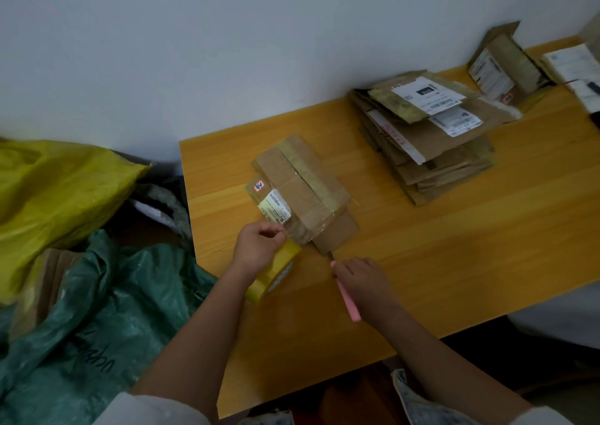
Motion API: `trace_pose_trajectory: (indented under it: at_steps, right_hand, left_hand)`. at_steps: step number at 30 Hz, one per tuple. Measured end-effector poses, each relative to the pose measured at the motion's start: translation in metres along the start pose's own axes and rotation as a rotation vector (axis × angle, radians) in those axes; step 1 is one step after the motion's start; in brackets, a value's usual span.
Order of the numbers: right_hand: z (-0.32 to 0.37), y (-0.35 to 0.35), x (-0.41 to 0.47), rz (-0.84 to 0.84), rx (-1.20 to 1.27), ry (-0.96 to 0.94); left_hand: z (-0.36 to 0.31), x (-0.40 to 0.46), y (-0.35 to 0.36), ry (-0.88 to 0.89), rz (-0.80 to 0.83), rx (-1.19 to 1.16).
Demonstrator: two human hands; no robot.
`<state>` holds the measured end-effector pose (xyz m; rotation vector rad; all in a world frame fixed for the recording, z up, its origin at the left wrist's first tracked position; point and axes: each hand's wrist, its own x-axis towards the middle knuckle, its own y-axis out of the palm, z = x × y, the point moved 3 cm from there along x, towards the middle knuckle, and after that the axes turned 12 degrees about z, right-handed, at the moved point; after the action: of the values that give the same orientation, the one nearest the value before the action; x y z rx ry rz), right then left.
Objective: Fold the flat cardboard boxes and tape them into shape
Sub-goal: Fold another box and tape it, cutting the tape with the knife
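A small folded cardboard box (300, 191) lies on the yellow wooden table (454, 246), with clear tape along its top and a white label on its near left side. My left hand (258, 247) pinches the tape end at the box's near corner, over a yellowish tape roll (276, 273). My right hand (363, 283) grips a pink utility knife (349, 299), its blade tip at the box's near flap.
A stack of flat cardboard boxes (425, 132) with shipping labels sits at the back right, more boxes (506, 64) behind it by the wall. Left of the table lie a yellow bag (55, 191) and a green woven bag (97, 320).
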<state>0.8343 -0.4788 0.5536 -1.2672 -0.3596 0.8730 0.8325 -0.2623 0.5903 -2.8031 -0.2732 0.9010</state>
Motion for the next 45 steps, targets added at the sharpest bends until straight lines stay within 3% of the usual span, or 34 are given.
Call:
trace_pose_trajectory:
  at_steps: [5,12,16,18,24,32,45]
  right_hand:
    - [0.002,-0.004,-0.003,-0.103,-0.016,-0.009]
    - [-0.013,0.009,0.001,0.166,0.074,0.291]
    - [0.002,-0.015,0.020,-0.160,0.202,0.204]
    - [0.009,-0.026,0.040,-0.204,0.196,0.089]
    - [0.009,-0.018,0.066,0.155,0.208,0.101]
    - [-0.007,-0.022,0.069,0.172,0.176,0.038]
    - [-0.018,-0.010,0.074,0.189,0.232,-0.020]
  left_hand:
    - [0.001,-0.002,-0.002,-0.008,0.004,-0.011]
    - [-0.001,-0.001,0.000,0.002,0.000,0.015]
    - [0.000,0.001,0.001,-0.011,-0.003,0.037]
    - [-0.001,0.003,0.002,-0.018,0.001,0.046]
    - [-0.001,0.005,0.001,-0.013,0.013,0.060]
    - [-0.013,0.005,-0.003,0.032,0.076,0.111]
    - [-0.017,0.018,-0.011,-0.060,0.210,0.340]
